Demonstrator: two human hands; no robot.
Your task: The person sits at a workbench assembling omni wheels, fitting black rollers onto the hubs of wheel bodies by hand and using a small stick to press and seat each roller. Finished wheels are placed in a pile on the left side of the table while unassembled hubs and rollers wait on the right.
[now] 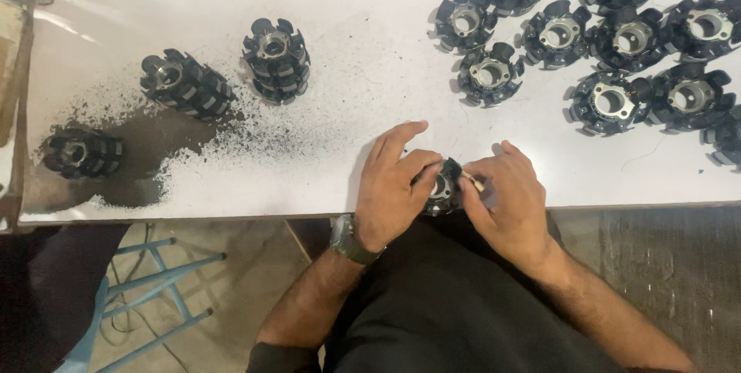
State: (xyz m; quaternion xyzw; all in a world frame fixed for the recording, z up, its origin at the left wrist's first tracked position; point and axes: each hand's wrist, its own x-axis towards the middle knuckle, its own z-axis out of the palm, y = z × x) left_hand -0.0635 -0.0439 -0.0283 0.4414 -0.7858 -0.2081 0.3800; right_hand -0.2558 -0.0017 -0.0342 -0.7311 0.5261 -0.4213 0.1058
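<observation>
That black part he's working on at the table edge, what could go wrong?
The black part, held by the left hand, sits at the table edge, so it might slip and drop. The small tool in the right hand could jab a finger. The black dust may spread.

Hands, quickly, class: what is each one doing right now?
Left hand: closed on the black finned part at the table edge.
Right hand: pinching a small pale stick against that part.
</observation>
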